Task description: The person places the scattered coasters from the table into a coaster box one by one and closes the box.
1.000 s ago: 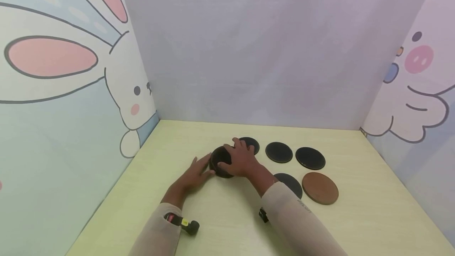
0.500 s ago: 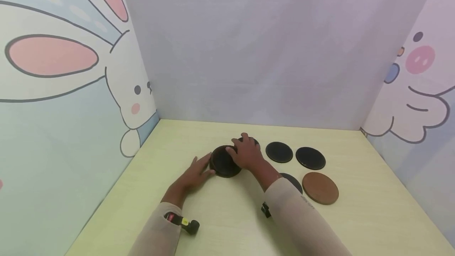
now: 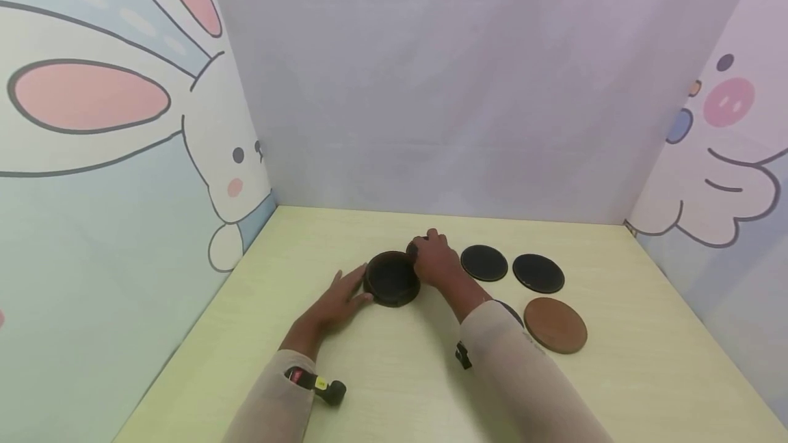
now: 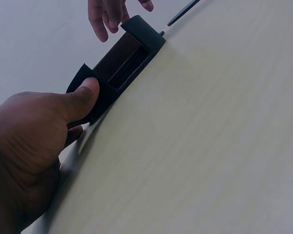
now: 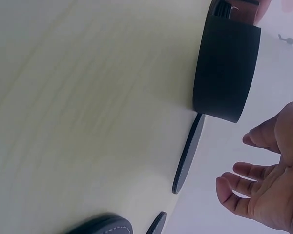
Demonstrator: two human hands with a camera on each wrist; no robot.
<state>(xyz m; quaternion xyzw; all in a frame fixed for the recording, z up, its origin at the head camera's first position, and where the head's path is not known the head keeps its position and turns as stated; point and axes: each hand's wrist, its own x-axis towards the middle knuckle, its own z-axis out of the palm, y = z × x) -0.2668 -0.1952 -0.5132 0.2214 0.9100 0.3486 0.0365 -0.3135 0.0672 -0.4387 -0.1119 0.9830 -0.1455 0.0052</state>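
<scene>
A round black coaster holder (image 3: pixel 392 279) stands on the table, its wall broken by an opening in the left wrist view. My left hand (image 3: pixel 335 301) grips its left side, with the thumb on the wall (image 4: pixel 105 100). Over a black round coaster (image 3: pixel 410 249) just behind and right of the holder, my right hand (image 3: pixel 437 262) hovers with loosely bent fingers. The right wrist view shows a gap between these fingers (image 5: pixel 229 192) and the coaster (image 5: pixel 189 153), and nothing in the hand. That coaster is mostly hidden by the hand in the head view.
Two black coasters, a middle one (image 3: pixel 484 263) and a right one (image 3: pixel 538 273), lie farther right. A brown coaster (image 3: pixel 555 325) lies in front of them. Beside it, a dark coaster (image 3: pixel 512 312) is partly covered by my right sleeve. Printed walls surround the pale table (image 3: pixel 382 381).
My right hand has moved off the coaster holder, rightward to the black coaster behind it. My left hand has stayed at the holder.
</scene>
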